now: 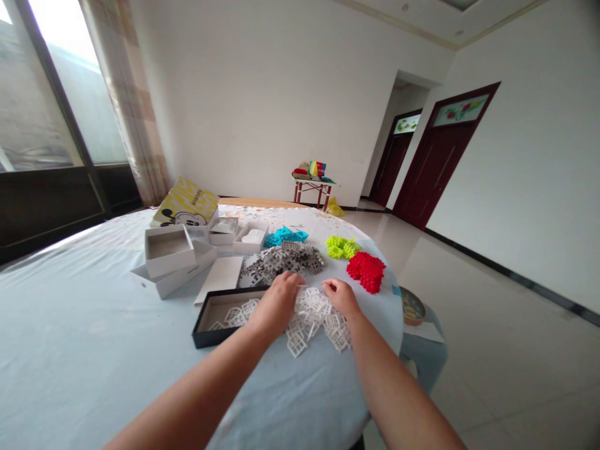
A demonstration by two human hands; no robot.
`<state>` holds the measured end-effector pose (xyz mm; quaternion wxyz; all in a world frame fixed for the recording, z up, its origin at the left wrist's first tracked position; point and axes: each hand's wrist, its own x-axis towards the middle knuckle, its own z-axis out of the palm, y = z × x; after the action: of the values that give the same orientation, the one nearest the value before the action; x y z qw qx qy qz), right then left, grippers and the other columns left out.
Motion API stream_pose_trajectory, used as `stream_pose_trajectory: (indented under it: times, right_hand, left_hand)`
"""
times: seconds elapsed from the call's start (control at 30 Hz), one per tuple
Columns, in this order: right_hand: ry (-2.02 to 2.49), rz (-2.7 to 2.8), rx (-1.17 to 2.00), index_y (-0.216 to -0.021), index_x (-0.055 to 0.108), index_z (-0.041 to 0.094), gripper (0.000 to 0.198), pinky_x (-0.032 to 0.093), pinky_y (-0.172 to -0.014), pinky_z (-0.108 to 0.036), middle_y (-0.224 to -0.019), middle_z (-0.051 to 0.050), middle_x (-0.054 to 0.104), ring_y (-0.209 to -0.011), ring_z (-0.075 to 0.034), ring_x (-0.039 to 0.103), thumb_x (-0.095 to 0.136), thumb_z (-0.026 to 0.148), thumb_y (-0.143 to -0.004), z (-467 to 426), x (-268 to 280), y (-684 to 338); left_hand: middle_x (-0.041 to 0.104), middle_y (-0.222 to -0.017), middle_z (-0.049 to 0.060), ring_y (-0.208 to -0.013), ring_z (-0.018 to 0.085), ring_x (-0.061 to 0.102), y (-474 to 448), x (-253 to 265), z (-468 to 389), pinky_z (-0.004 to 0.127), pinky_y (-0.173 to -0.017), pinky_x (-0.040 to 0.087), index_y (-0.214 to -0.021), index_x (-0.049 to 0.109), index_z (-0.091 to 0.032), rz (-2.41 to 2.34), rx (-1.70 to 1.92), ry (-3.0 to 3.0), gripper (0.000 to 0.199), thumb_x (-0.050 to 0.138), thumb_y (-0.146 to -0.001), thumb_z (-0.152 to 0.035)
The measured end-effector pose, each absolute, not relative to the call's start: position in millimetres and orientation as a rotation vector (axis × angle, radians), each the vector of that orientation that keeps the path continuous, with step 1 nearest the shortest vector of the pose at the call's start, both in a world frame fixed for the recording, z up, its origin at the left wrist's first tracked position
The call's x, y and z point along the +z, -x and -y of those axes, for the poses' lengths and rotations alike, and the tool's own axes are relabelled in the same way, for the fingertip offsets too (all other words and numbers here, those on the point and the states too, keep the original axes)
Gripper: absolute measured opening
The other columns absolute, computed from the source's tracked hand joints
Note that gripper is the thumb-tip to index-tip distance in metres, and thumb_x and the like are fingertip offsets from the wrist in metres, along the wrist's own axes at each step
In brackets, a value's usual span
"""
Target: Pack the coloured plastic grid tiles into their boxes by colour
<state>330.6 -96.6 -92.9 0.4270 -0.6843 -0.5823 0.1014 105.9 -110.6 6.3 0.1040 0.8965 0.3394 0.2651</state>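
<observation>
My left hand [277, 303] is over the right end of a black-rimmed box [206, 336], fingers closed on a thin white plastic piece [302, 286] seen edge-on. To the right, my right hand [342, 296] is curled with thumb and forefinger pinched; whatever may be between them is too small to make out. Below and between both hands spreads a loose pile of white lattice pieces [313, 306], like little window frames. Several more white lattice pieces [241, 312] lie inside the box, partly hidden by my left forearm.
Beyond my hands are piles of grey pieces [281, 259], blue pieces [285, 236], lime pieces [342, 247] and red pieces [366, 272]. White boxes [169, 250] and a yellow cartoon box [187, 203] stand at the left. A bowl [412, 307] sits on a lower surface at right.
</observation>
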Motion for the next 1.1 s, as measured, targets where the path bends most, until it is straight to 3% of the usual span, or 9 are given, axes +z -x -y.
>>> stream_pose_trajectory:
  times: [0.23, 0.4, 0.57, 0.7, 0.93, 1.1]
  right_hand:
    - [1.699, 1.452, 0.266, -0.083, 0.068, 0.017, 0.024, 0.048, -0.074, -0.027, -0.083, -0.006, 0.071, -0.078, -0.019, 0.065, 0.049, 0.030, -0.077, 94.7, -96.3, -333.0]
    - [1.698, 1.449, 0.268, -0.083, 0.068, 0.018, 0.022, 0.048, -0.075, -0.027, -0.083, -0.006, 0.071, -0.078, -0.018, 0.065, 0.050, 0.028, -0.077, 94.8, -96.5, -333.2]
    - [1.706, 1.448, 0.265, -0.084, 0.068, 0.017, 0.023, 0.048, -0.075, -0.026, -0.084, -0.007, 0.071, -0.079, -0.018, 0.065, 0.049, 0.029, -0.077, 95.3, -95.8, -332.4]
    - [1.718, 1.443, 0.261, -0.084, 0.068, 0.017, 0.023, 0.048, -0.075, -0.026, -0.084, -0.006, 0.071, -0.079, -0.018, 0.065, 0.049, 0.028, -0.077, 95.5, -95.1, -332.0]
    - [1.728, 1.445, 0.267, -0.085, 0.068, 0.018, 0.022, 0.048, -0.076, -0.026, -0.085, -0.006, 0.071, -0.080, -0.018, 0.065, 0.050, 0.028, -0.077, 95.8, -93.5, -332.6]
    - [1.717, 1.444, 0.276, -0.085, 0.068, 0.019, 0.021, 0.048, -0.077, -0.027, -0.086, -0.006, 0.071, -0.080, -0.018, 0.065, 0.050, 0.027, -0.077, 95.5, -94.2, -333.3]
  left_hand:
    - [0.066, -0.098, 0.008, -0.090, 0.021, 0.061, -34.2, 6.6, 67.8, 0.031, -0.082, 0.046, -0.098, 0.063, -0.019, -1.105, 0.626, -2.542, 0.027, 0.045, -0.080, -0.027]
    - [0.065, -0.108, 0.009, -0.101, 0.026, 0.059, -12.7, 13.5, 63.0, 0.036, -0.089, 0.043, -0.107, 0.061, -0.020, -1.187, 0.591, -2.513, 0.046, 0.055, -0.072, -0.048]
    - [0.064, -0.108, 0.008, -0.101, 0.024, 0.057, -39.3, 24.6, 89.4, 0.035, -0.089, 0.041, -0.107, 0.060, -0.020, -1.127, 0.705, -2.642, 0.037, 0.051, -0.078, -0.041]
    - [0.064, -0.108, 0.006, -0.101, 0.025, 0.055, -76.7, 18.3, 122.8, 0.039, -0.089, 0.038, -0.110, 0.057, -0.024, -1.003, 0.584, -2.819, 0.036, 0.052, -0.079, -0.041]
    - [0.055, -0.121, 0.021, -0.113, 0.034, 0.048, -131.0, -15.2, 149.4, 0.047, -0.099, 0.025, -0.125, 0.047, -0.011, -1.065, 0.230, -2.980, 0.078, 0.061, -0.065, -0.060]
    - [0.051, -0.124, 0.028, -0.108, 0.038, 0.052, -152.3, -30.9, 150.4, 0.044, -0.083, 0.041, -0.126, 0.046, -0.007, -1.148, 0.097, -2.954, 0.079, 0.068, -0.064, -0.051]
